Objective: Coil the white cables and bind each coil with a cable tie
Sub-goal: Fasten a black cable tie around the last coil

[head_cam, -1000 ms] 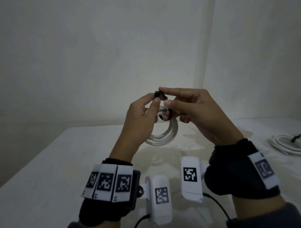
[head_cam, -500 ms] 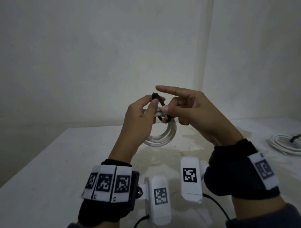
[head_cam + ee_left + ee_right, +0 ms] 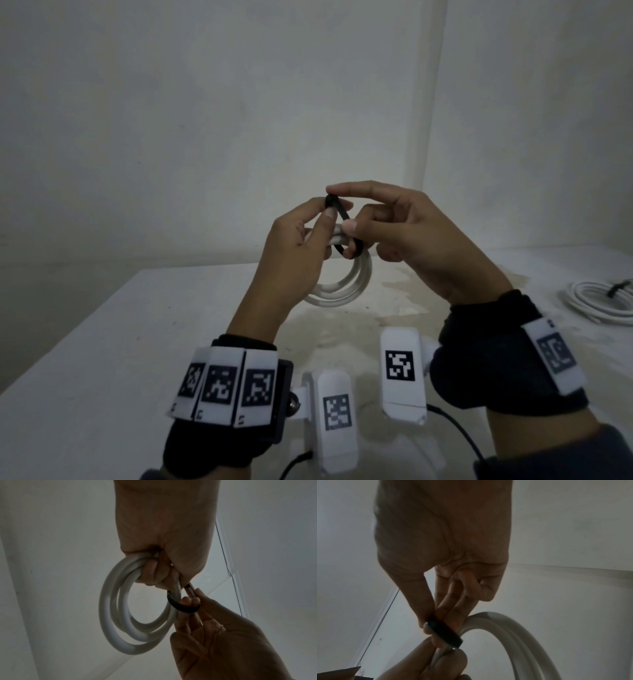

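Observation:
I hold a small coil of white cable (image 3: 352, 284) (image 3: 120, 615) (image 3: 513, 628) in the air above the white table (image 3: 102, 342). My left hand (image 3: 294, 246) (image 3: 163, 547) grips the top of the coil, and its thumb and forefinger pinch the upper end of a black cable tie (image 3: 342, 219). The black tie (image 3: 185, 608) (image 3: 445, 632) loops round the coil's strands. My right hand (image 3: 394, 233) (image 3: 445, 547) pinches the tie's loop with thumb and fingers; its forefinger reaches over the top end.
A second white cable coil (image 3: 603, 301) bound with a black tie lies on the table at the far right edge. Bare walls meet in a corner behind the table. Wrist cameras with marker tags hang below both wrists.
Both hands have stayed in place. The right fingers have shifted along the tie, and the black loop stands a little wider round the coil than one second ago.

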